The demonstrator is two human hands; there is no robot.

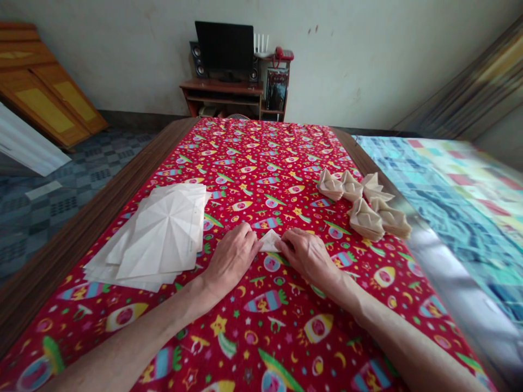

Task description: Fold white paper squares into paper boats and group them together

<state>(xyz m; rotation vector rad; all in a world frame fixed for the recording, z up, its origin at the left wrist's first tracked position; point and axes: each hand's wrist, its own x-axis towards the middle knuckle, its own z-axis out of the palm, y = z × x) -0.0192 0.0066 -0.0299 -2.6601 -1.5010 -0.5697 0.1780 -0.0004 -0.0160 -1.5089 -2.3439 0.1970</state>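
Observation:
A small piece of folded white paper lies on the red patterned cloth, its peak pointing away from me. My left hand pinches its left corner with closed fingers. At the opposite corner, my right hand grips the paper the same way. The fingertips hide both ends of it. To the left rests a loose stack of creased paper sheets, the top one marked with fold lines radiating from its middle. Several folded paper pieces, nested in pointed clusters, sit to the right.
The red cloth covers a long wooden surface with brown edges. Beyond it stands a desk with a monitor, speakers and a red telephone. A bed with a patterned cover is on the right, a wooden cabinet at far left.

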